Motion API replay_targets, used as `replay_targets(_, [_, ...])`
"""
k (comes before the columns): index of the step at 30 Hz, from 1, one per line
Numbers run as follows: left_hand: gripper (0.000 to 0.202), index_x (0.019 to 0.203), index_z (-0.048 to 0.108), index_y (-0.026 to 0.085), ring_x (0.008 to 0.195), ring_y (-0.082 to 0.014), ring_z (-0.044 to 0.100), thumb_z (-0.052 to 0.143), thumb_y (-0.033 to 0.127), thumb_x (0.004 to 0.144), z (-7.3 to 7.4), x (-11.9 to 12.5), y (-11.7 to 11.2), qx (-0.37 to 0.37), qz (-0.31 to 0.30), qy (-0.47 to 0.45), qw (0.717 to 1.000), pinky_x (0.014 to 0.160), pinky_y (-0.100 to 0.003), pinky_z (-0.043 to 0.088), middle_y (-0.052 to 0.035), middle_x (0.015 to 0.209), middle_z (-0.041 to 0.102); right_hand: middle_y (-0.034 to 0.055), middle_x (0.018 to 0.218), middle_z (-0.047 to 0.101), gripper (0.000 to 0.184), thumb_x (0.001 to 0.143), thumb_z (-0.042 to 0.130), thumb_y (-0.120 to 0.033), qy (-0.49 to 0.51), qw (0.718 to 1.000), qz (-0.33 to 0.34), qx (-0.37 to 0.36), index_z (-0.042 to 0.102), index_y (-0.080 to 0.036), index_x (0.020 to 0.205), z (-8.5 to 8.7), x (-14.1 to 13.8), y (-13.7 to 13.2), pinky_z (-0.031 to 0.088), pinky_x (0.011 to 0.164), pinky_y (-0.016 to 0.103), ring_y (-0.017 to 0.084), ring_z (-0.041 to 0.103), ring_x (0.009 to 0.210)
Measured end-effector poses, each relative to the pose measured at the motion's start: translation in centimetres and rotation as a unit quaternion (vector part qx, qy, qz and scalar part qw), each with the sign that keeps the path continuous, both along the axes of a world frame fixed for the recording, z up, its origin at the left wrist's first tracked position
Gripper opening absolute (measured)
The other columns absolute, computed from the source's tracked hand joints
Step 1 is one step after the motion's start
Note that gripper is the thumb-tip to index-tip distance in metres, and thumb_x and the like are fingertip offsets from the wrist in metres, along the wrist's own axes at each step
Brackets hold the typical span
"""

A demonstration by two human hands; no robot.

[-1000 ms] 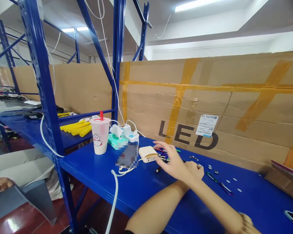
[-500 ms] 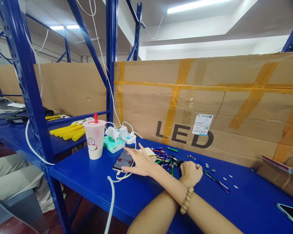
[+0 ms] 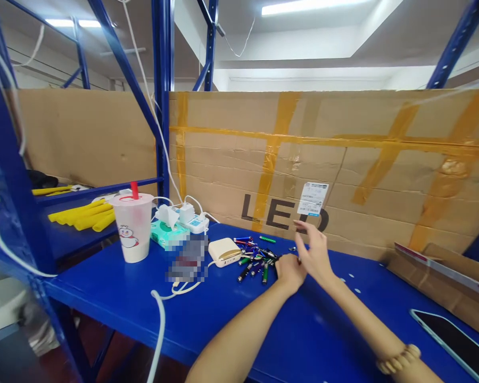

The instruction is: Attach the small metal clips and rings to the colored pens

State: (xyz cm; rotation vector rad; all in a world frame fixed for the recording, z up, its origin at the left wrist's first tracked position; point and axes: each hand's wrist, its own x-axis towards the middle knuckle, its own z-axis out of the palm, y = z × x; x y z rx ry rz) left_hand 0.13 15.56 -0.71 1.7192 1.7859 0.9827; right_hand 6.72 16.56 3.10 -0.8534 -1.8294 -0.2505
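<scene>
My left hand is closed in a loose fist at the right side of a pile of small shiny coloured cylinders. What its curled fingers hold, if anything, is hidden. My right hand is raised just to its right, fingers stretched up and thumb apart, and I see nothing in it. The two hands meet or overlap near the right wrist; exact contact is unclear. A green cylinder lies behind the pile. Small pale discs lie beyond my right forearm.
A cream power bank, a blurred-out phone with a white cable, a tissue box, a power strip and a drink cup stand left. Another phone and a cardboard box lie right. Tall cardboard closes the back.
My right hand has left the phone on the left, uncrossed from over my left arm, and come up beside my left hand. The view has turned slightly right.
</scene>
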Motion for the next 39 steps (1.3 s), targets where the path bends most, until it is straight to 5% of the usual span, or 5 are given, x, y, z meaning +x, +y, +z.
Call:
replay_targets(7, [0.039, 0.077, 0.068, 0.017, 0.083, -0.0243, 0.061, 0.032, 0.032, 0.083, 0.0, -0.2, 0.5, 0.015, 0.042, 0.033, 0.998, 0.065, -0.027, 0.039, -0.0115, 0.084, 0.065, 0.0032, 0.088, 0.063, 0.028, 0.075, 0.040, -0.028, 0.049, 0.966, -0.099, -0.232, 0.064, -0.018, 0.086, -3.6, 10.9, 3.2, 0.043, 0.072, 0.027, 0.016, 0.058, 0.081])
replay_targets(16, [0.038, 0.065, 0.062, 0.017, 0.073, -0.0209, 0.058, 0.032, 0.032, 0.083, -0.2, -0.4, 0.3, 0.033, 0.034, 0.035, 0.998, 0.055, -0.025, 0.029, -0.0088, 0.074, 0.064, 0.0002, 0.088, 0.063, 0.023, 0.079, 0.051, -0.038, -0.177, 0.926, -0.140, -0.302, 0.068, -0.024, 0.082, -1.7, 10.3, 0.1, 0.039, 0.063, 0.023, 0.014, 0.057, 0.075])
replay_targets(23, [0.038, 0.054, 0.050, 0.015, 0.060, -0.0163, 0.052, 0.034, 0.032, 0.084, -0.3, -0.5, -0.2, 0.052, 0.034, 0.008, 0.998, 0.052, -0.023, 0.024, -0.0051, 0.060, 0.056, 0.0033, 0.065, 0.063, 0.027, 0.060, 0.067, -0.040, -0.138, 0.884, -0.020, -0.445, 0.070, -0.016, 0.069, -2.2, 12.6, 0.7, 0.041, 0.057, 0.021, 0.014, 0.057, 0.059])
replay_targets(29, [0.039, 0.051, 0.040, 0.016, 0.052, -0.0130, 0.043, 0.032, 0.033, 0.084, -0.3, -0.5, -0.3, 0.066, 0.020, -0.032, 0.997, 0.053, -0.022, 0.023, -0.0021, 0.053, 0.047, 0.0027, 0.060, 0.062, 0.010, 0.062, 0.065, -0.021, -0.049, 0.881, -0.022, -0.470, 0.068, -0.013, 0.067, -2.4, 12.2, 0.9, 0.042, 0.052, 0.020, 0.013, 0.057, 0.053])
replay_targets(39, [0.038, 0.049, 0.034, 0.015, 0.049, -0.0110, 0.033, 0.034, 0.029, 0.085, -0.5, -0.5, -0.1, 0.087, 0.003, -0.032, 0.996, 0.053, -0.023, 0.020, 0.0008, 0.049, 0.039, 0.0080, 0.073, 0.065, 0.030, 0.069, 0.065, -0.019, 0.154, 0.877, -0.023, -0.454, 0.061, -0.007, 0.095, -2.1, 12.0, 1.1, 0.050, 0.063, 0.022, 0.016, 0.063, 0.069])
